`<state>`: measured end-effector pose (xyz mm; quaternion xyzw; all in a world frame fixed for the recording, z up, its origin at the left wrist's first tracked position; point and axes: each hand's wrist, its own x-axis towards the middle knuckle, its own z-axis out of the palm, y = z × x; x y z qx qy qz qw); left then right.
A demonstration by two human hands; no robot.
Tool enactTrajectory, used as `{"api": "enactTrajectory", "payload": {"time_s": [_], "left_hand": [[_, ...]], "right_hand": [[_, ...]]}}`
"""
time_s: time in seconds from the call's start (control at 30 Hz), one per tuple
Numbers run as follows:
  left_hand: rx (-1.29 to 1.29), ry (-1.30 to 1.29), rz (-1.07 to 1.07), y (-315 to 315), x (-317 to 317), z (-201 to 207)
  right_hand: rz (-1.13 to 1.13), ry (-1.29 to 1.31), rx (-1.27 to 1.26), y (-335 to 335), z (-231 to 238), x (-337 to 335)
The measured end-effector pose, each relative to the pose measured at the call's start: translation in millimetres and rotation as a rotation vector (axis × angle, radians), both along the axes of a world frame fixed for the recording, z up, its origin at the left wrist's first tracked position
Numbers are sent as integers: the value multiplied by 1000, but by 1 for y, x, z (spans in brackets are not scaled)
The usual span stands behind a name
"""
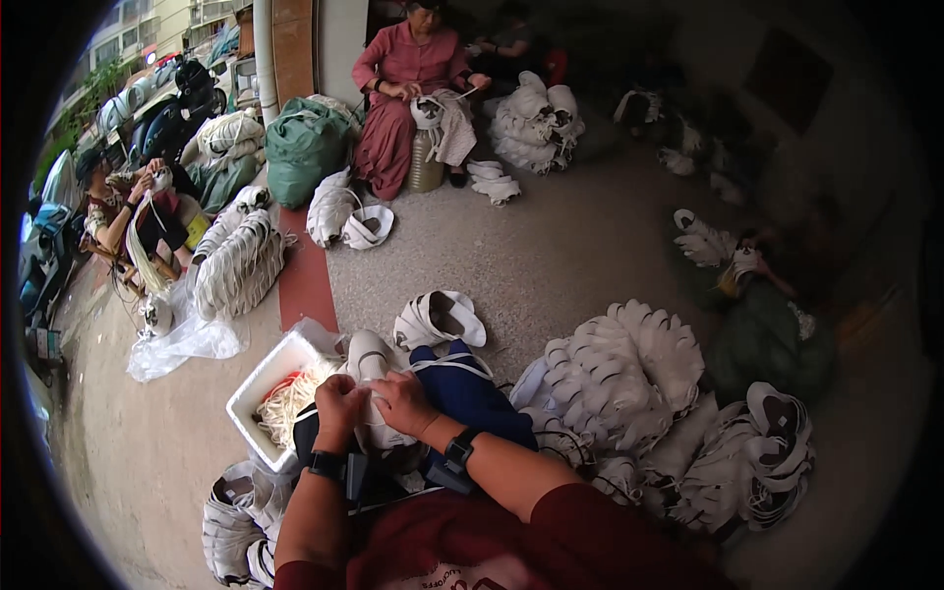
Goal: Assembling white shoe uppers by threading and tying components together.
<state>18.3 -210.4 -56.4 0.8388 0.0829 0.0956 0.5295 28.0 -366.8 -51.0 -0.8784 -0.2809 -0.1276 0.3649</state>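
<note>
A white shoe upper (368,354), rounded at its far end as if over a form, stands upright in my lap. My left hand (340,405) is closed in a pinch at its left side; what the fingertips hold is too small to make out. My right hand (401,403) rests on the upper from the right, fingers bent round it and fingertips close to the left ones. A white cord (447,365) trails over the dark blue cloth (472,403) on my right leg. Dark bands with small boxes circle both wrists.
On my left stands a white foam box (258,398) of pale and red cords. White uppers lie in a large pile (624,374) at right, another stack (236,521) at lower left, and one loose upper (440,320) ahead. Several people sit working, one (418,88) in pink.
</note>
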Motion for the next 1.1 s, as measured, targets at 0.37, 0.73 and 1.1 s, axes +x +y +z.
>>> {"api": "enactTrajectory", "payload": {"time_s": [0.37,0.73,1.1], "left_hand": [[408,-34,-192,-13,-9,23],[821,-14,-439,-22,5,44],[-118,147,-368,9,-19,26]], "right_hand": [[-28,-64,-17,1,4,6],[-17,-225,-294,5,3,10],[-50,-202,-352,10,15,-6]]}}
